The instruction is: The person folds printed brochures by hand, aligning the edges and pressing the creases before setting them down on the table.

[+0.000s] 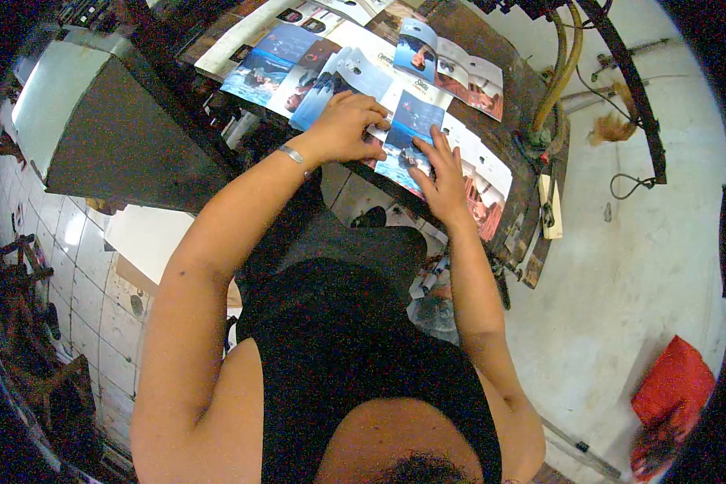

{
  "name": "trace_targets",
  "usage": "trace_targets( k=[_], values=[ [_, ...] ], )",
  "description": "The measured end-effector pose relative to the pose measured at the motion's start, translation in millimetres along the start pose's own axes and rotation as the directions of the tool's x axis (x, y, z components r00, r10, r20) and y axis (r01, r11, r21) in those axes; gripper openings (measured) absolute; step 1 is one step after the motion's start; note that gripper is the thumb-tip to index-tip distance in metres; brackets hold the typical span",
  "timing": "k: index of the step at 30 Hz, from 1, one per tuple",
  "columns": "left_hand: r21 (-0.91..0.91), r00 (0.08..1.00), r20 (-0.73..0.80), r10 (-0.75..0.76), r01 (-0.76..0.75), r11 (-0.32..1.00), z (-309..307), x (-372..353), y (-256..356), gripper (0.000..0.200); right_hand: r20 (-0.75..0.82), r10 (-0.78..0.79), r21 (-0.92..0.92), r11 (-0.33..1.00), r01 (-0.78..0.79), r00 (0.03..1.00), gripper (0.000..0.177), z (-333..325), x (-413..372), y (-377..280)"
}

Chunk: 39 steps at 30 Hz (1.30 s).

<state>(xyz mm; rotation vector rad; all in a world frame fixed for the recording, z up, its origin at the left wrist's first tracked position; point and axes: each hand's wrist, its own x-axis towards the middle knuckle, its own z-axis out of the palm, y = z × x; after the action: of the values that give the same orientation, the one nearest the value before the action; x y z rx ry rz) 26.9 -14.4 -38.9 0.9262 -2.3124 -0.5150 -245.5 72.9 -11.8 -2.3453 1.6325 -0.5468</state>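
left hand (pixel 343 125): loosely curled, palm down on glossy blue-and-white printed paper sheet (pixel 415 117) | right hand (pixel 442 173): fingers spread wide, flat on the sheet's 5 o'clock part; grasping nothing | sheet: on dark wooden workbench (pixel 520 97), 12 o'clock

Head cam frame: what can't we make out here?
Head view only.
- Text on printed cards: too small, blurred.
- Card areas under left hand and right hand: covered by them.
- Left hand's grip: curled fingers hide it.
- Front edge of bench: partly behind arms.
- Corners: black lens vignette.
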Motion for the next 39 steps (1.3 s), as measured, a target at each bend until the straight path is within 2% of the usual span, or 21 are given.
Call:
trace_targets(
  k=[5, 8, 9, 12, 13, 17, 23, 25, 29, 31, 35, 39],
  values=[
    [0.042, 1.0, 0.002, 0.01, -0.01, 0.999, 1, 1, 0, 0.056, 0.015, -0.004, -0.028, 1.0, 0.005, 1.0, 0.061, 1, 1, 1],
    [-0.024, 0.998, 0.004, -0.064, 0.064, 0.998, -8, 1, 9, 0.057, 0.019, 0.009, -0.033, 0.999, -0.008, 1.0, 0.061, -1, 1, -2],
    [-0.021, 0.997, 0.059, -0.047, 0.048, 0.999, -11, 3, 10, 0.063, 0.018, 0.018, -0.032, 0.999, -0.017, 1.0, 0.062, -2, 1, -4],
    [0.156, 0.996, -0.028, 0.086, -0.08, 0.984, -10, 0, 22, 0.062, 0.02, 0.004, -0.122, 0.992, -0.002, 1.0, 0.06, -3, 1, -5],
    [0.183, 0.994, 0.051, 0.093, -0.101, 0.978, -11, 3, 23, 0.057, 0.054, 0.034, -0.182, 0.983, -0.024, 0.998, 0.06, -6, 2, -9],
    [0.232, 0.961, 0.231, 0.153, -0.207, 0.95, -14, 10, 27, 0.045, 0.051, 0.029, -0.22, 0.975, -0.017, 0.998, 0.063, -3, -1, -5],
    [0.187, 0.901, 0.354, 0.253, -0.333, 0.924, -16, 18, 25, 0.041, 0.113, 0.035, -0.335, 0.942, 0.005, 0.993, 0.069, -14, -7, -1],
    [0.178, 0.903, 0.359, 0.235, -0.314, 0.933, -10, 18, 21, 0.039, 0.155, 0.065, -0.37, 0.929, -0.003, 0.986, 0.071, -23, -7, -7],
    [0.164, 0.903, 0.385, 0.191, -0.27, 0.949, -16, 22, 27, 0.037, 0.13, 0.078, -0.396, 0.918, -0.021, 0.988, 0.073, -19, -10, -3],
    [0.158, 0.897, 0.407, 0.176, -0.259, 0.953, -18, 23, 30, 0.038, 0.121, 0.103, -0.405, 0.913, -0.045, 0.987, 0.074, -18, -14, -7],
    [0.183, 0.884, 0.444, 0.144, -0.247, 0.952, -20, 25, 35, 0.042, -0.02, 0.266, -0.405, 0.879, -0.251, 0.964, 0.083, -10, -26, -26],
    [0.184, 0.874, 0.459, 0.161, -0.271, 0.945, -23, 25, 44, 0.05, -0.176, 0.362, -0.334, 0.853, -0.401, 0.916, 0.084, 3, -42, -36]
  ],
)
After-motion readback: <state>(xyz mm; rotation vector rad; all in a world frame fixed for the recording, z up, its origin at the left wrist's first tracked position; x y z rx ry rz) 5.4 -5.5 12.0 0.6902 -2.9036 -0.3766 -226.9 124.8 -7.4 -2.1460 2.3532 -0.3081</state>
